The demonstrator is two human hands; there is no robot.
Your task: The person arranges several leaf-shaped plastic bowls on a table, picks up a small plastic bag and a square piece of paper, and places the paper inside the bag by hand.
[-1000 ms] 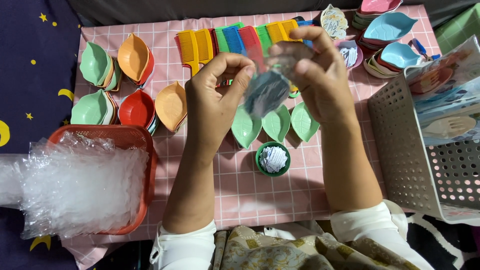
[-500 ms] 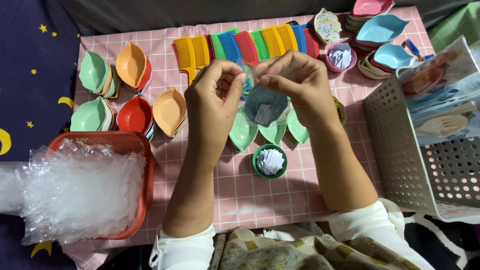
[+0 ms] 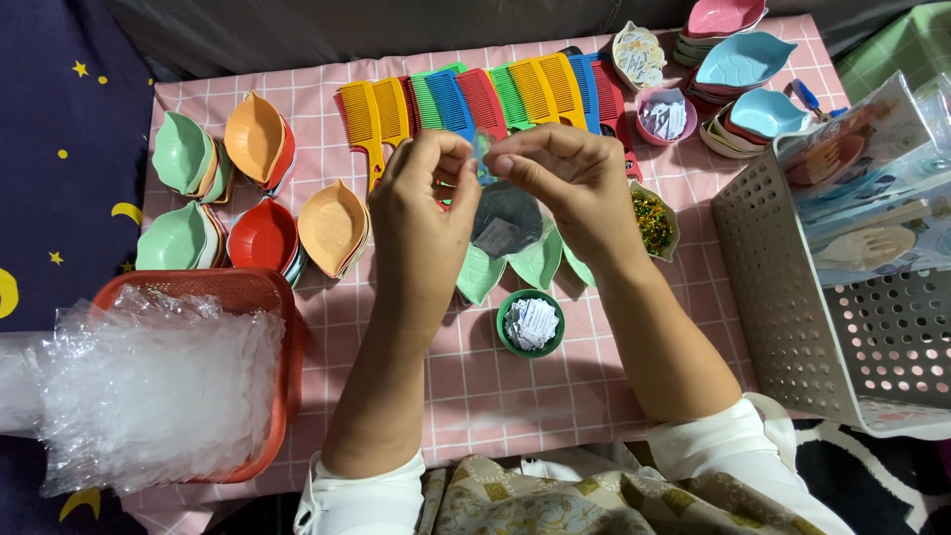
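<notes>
Clear bag (image 3: pixel 503 220) is pinched at its top edge by left hand (image 3: pixel 424 213) and right hand (image 3: pixel 567 188), fingers narrow, held above green dishes (image 3: pixel 540 266), combs (image 3: pixel 475 99) behind.

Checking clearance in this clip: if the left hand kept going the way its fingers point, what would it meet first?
The left hand points toward the right hand; it would probably meet that hand's fingertips, which pinch the same small clear plastic bag.

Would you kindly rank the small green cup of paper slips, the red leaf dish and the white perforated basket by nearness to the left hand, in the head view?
1. Small green cup of paper slips, just right of the left hand.
2. Red leaf dish, to its left.
3. White perforated basket, far right.
</notes>
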